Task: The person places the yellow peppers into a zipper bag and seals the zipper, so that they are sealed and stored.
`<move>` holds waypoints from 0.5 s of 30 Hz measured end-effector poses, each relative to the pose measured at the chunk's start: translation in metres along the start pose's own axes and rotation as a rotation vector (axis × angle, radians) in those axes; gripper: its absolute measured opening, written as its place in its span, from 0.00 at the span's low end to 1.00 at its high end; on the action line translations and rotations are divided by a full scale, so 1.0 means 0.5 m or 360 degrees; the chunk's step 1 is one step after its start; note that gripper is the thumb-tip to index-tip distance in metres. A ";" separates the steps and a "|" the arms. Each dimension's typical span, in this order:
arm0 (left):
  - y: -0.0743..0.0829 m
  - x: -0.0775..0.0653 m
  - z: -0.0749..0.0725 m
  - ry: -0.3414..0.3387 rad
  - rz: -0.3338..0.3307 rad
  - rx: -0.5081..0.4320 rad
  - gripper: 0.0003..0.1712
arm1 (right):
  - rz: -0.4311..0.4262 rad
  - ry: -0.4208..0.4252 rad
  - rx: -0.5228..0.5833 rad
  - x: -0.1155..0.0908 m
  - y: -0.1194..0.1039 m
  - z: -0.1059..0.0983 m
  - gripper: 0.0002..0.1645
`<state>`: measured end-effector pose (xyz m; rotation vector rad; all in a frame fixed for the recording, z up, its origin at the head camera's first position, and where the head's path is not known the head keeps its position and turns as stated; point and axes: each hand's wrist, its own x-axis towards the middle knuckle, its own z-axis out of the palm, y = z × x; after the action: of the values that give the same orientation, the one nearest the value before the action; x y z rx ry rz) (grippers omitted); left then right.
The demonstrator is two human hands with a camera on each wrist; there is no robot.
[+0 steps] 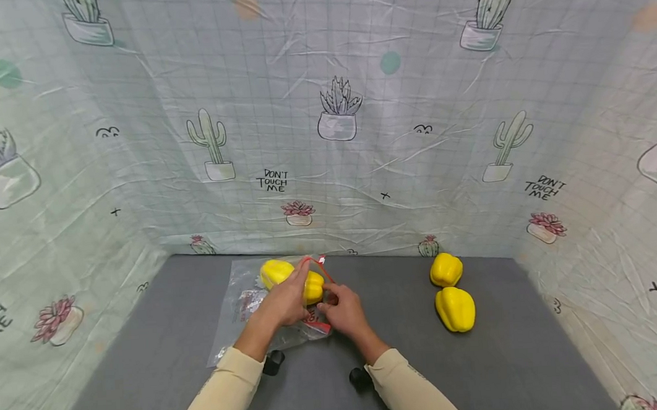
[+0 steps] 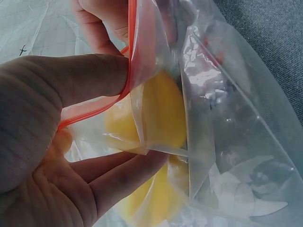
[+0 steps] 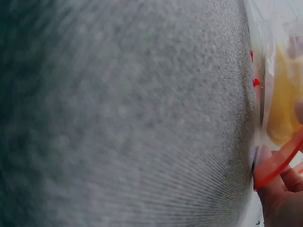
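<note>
A clear zip bag (image 1: 229, 325) with a red zip edge lies on the grey table, with two yellow bell peppers, one to the left (image 1: 276, 272) and one nearer the zip (image 1: 314, 289), seen at it. My left hand (image 1: 283, 301) holds the bag near its mouth; in the left wrist view the thumb presses the red zip edge (image 2: 94, 109) and fingers reach along the plastic beside the peppers. At the mouth's right side, my right hand (image 1: 345, 309) pinches the zip edge, which crosses its thumb in the right wrist view. The fingers partly hide the nearer pepper.
Two more yellow bell peppers, a farther one (image 1: 446, 270) and a nearer one (image 1: 455, 310), sit on the right of the grey table (image 1: 514, 344). A cactus-print sheet (image 1: 382, 159) hangs behind and along both sides. Black wrist devices (image 1: 360, 380) show beside the sleeves.
</note>
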<state>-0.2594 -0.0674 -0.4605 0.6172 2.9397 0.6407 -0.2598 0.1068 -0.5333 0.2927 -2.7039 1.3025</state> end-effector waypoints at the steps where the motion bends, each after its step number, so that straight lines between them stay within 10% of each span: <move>1: 0.000 0.000 0.000 -0.0002 0.0002 0.0006 0.66 | 0.0002 -0.0021 -0.0016 0.000 -0.002 0.000 0.27; 15: 0.001 0.000 -0.003 0.0008 0.0005 0.0047 0.59 | 0.0049 -0.0352 -0.0174 0.019 -0.022 -0.004 0.51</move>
<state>-0.2594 -0.0678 -0.4590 0.6242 2.9589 0.6008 -0.2665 0.1005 -0.5217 0.4069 -2.9612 1.1884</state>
